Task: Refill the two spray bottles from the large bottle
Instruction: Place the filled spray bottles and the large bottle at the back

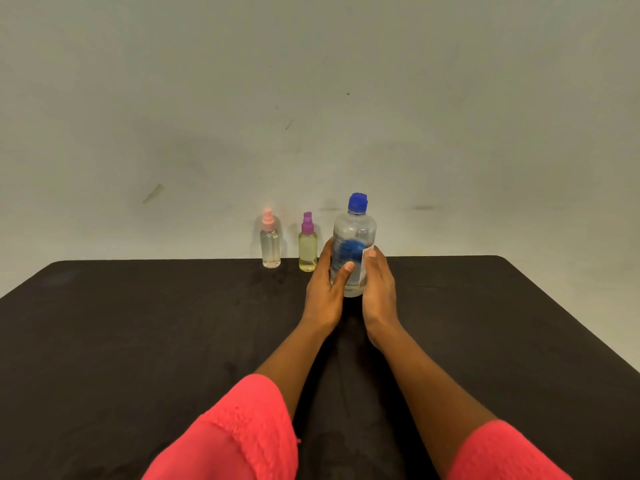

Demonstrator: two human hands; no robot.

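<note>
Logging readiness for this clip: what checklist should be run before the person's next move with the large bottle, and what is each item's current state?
1. Left hand and right hand grip the large bottle: ok.
2. Blue cap off for pouring: not ok, it is on.
3. Spray tops off the pink-capped spray bottle and the purple-capped spray bottle: not ok, both are on.
4. Both spray bottles upright on the table: ok.
5. Enough liquid in the large bottle for both refills: cannot tell.
</note>
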